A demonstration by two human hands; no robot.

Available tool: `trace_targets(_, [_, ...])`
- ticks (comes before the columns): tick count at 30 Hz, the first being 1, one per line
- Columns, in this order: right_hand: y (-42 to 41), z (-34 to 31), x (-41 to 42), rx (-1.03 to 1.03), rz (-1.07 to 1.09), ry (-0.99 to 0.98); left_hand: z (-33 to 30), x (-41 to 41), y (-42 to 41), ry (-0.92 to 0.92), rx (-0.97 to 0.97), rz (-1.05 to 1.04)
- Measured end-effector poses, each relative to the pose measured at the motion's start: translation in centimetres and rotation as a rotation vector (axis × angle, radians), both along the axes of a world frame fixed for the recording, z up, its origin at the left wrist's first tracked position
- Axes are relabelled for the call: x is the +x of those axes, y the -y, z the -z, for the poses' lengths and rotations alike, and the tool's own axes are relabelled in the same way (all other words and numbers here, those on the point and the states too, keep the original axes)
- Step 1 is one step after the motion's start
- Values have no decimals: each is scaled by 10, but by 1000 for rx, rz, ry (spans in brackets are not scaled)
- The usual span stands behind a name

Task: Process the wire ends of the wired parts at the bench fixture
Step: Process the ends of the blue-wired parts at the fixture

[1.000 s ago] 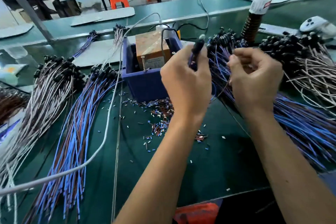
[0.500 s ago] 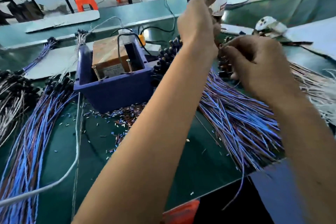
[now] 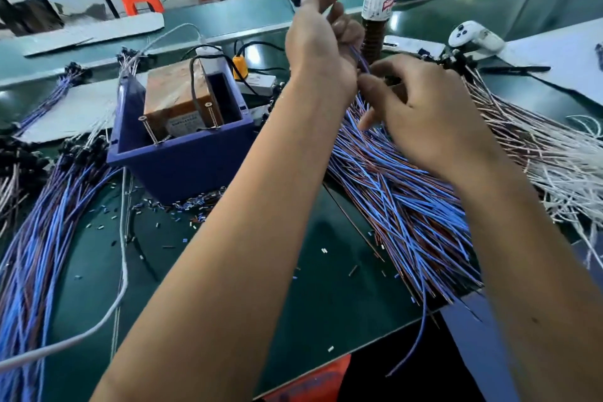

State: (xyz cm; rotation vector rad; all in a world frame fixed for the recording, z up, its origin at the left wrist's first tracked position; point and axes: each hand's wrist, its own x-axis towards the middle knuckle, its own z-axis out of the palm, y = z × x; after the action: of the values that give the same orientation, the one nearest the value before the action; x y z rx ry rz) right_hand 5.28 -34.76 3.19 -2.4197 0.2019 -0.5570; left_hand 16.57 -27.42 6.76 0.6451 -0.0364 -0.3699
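My left hand (image 3: 321,46) is raised above the bench, fingers closed on one wired part (image 3: 360,59) whose blue wire runs down from the fist. My right hand (image 3: 421,111) is just below it, fingers pinching at that same wire over a big pile of blue-and-brown wired parts (image 3: 401,202) on the right. The bench fixture is a blue box (image 3: 182,160) holding a brown block (image 3: 176,91) with two upright screws, standing left of my left forearm. A second pile of blue-and-brown wired parts (image 3: 42,238) lies at the far left.
Cut bits of insulation (image 3: 182,206) litter the green mat in front of the box. White-and-brown wires (image 3: 538,147) fan out at the far right. A water bottle (image 3: 378,0) and a white controller (image 3: 473,37) stand behind my hands. A white cable (image 3: 122,271) crosses the mat.
The view has swung right. My left hand rose from chest height, lifting one part out of the right pile; my right hand followed along its wire.
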Motion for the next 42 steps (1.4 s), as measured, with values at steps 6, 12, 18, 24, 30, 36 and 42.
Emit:
trace_targets(6, [26, -1, -9, 36, -50, 106, 12, 25, -19, -41, 88, 3])
trace_targets(12, [40, 10, -15, -150, 56, 0, 37, 45, -23, 687, 1456, -302])
trace_targets(18, [40, 53, -6, -218, 124, -125, 59, 56, -35, 908, 1776, -246])
trace_targets(24, [23, 39, 2, -147, 200, 78, 63, 32, -54, 825, 1483, -377])
trace_targets(30, [-55, 29, 22, -101, -46, 43, 45, -6, -111, 804, 1285, 148])
trace_targets(36, [-136, 35, 41, -174, -387, -195, 40, -10, -248, 625, 1534, 610])
trace_targets(42, [-244, 56, 68, -293, -650, -437, 51, -4, -342, 362, 1938, 665])
